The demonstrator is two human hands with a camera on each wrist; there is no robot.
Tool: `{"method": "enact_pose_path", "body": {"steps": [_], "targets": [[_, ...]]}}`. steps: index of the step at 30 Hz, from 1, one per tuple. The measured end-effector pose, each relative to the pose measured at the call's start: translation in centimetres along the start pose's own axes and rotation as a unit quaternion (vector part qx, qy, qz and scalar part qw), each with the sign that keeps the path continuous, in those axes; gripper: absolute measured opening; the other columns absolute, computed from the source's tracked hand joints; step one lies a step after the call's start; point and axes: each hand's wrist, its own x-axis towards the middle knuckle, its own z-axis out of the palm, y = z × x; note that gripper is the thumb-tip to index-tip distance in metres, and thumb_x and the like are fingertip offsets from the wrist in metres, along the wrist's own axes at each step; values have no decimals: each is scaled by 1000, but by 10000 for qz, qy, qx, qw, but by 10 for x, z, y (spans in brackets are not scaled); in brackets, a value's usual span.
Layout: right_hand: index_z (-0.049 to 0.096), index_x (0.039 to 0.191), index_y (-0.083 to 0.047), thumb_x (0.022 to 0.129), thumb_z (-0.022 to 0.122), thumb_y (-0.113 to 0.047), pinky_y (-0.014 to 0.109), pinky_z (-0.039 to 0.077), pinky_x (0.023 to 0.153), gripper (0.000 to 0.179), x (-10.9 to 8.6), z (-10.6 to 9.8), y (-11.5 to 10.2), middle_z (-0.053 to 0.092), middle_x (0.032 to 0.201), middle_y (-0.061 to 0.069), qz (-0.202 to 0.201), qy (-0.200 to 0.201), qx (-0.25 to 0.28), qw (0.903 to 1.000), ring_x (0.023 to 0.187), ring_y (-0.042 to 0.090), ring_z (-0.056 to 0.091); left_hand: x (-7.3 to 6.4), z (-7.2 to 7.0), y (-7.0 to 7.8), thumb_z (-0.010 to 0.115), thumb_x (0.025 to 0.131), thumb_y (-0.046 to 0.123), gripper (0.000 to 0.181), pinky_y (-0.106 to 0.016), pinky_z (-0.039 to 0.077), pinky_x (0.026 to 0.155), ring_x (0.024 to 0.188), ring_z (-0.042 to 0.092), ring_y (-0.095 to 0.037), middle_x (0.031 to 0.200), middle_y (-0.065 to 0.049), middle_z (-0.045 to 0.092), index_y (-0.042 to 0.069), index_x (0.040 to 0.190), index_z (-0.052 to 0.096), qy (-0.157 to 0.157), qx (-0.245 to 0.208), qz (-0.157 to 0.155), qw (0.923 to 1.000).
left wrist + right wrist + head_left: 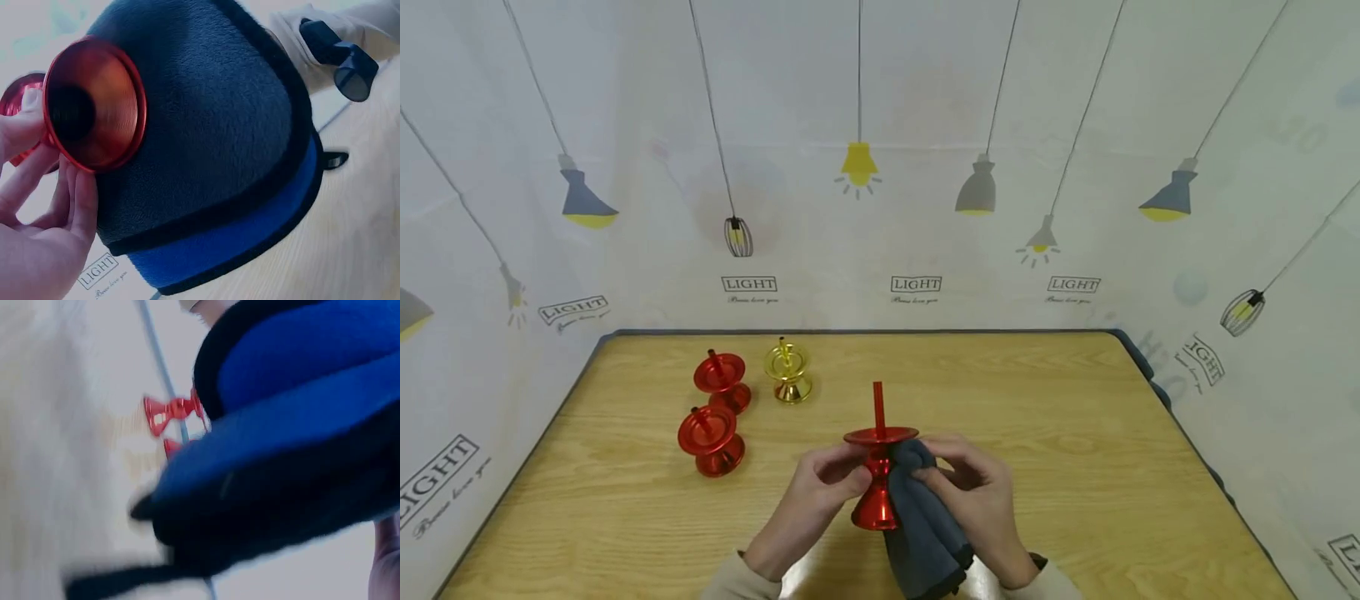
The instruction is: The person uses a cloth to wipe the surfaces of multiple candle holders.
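Observation:
A shiny red metal candle holder (875, 510), with a wide dish and a thin upright tube on top, stands upright between the two hands. My left hand (808, 497) grips its stem from the left, thumb in front. In the left wrist view its hollow base (115, 119) faces the camera. My right hand (985, 493) pinches a folded cloth (921, 529) and holds it against the right side of the stem, under the dish. The cloth is dark grey-blue on one face and bright blue (300, 369) on the other, with a black border; its lower part hangs down.
Two more red candle holders, one nearer (720, 457) and one behind it (721, 372), stand on the left of the wooden table (1037, 408). Beside them is a gold candle holder (792, 390). A white sheet (820, 250) printed with lamps surrounds the table's back and sides.

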Motion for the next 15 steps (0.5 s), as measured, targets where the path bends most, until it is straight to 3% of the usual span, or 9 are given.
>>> {"method": "enact_pose_path", "body": {"steps": [2,5,8,11,13,15], "targets": [[70,112,8,83,68,20,30,61,85,32,-1,-2,3,74,116,1,199,29,173,9996,108,15,70,-1,0,0,65,101,24,45,-28,54,95,111,65,-13,120,2,70,-6,134,60,-12,66,1,10000],[71,112,8,84,68,20,30,60,86,31,-2,-3,3,74,116,-1,317,113,85,9994,108,14,71,-1,3,3,69,98,22,41,-27,54,94,107,67,-12,117,-4,71,-6,128,63,389,463,34,9982],[71,112,9,81,68,24,30,60,85,35,0,-3,-2,74,116,2,46,106,-343,9993,107,14,71,-1,8,5,72,96,15,31,-26,55,92,101,69,-12,112,-15,72,-6,118,67,774,902,388,9922],[72,113,7,76,71,27,26,61,80,42,2,0,-10,73,113,9,-438,-7,-975,9943,104,13,72,-2,12,4,72,94,9,23,-28,57,89,96,71,-11,108,-21,73,-6,112,70,754,1179,1061,9845],[73,113,5,73,73,26,22,60,77,45,2,3,-14,73,110,13,-676,-44,-1315,9890,102,11,72,-2,14,3,74,93,8,23,-30,59,87,93,71,-12,106,-17,74,-5,111,71,706,1264,1363,9800],[74,112,3,72,75,26,18,59,75,47,1,5,-18,73,107,15,-813,-35,-1477,9857,101,10,71,-3,13,3,76,92,10,27,-32,59,87,95,71,-12,107,-9,76,-3,115,71,637,1190,1359,9815]]}}
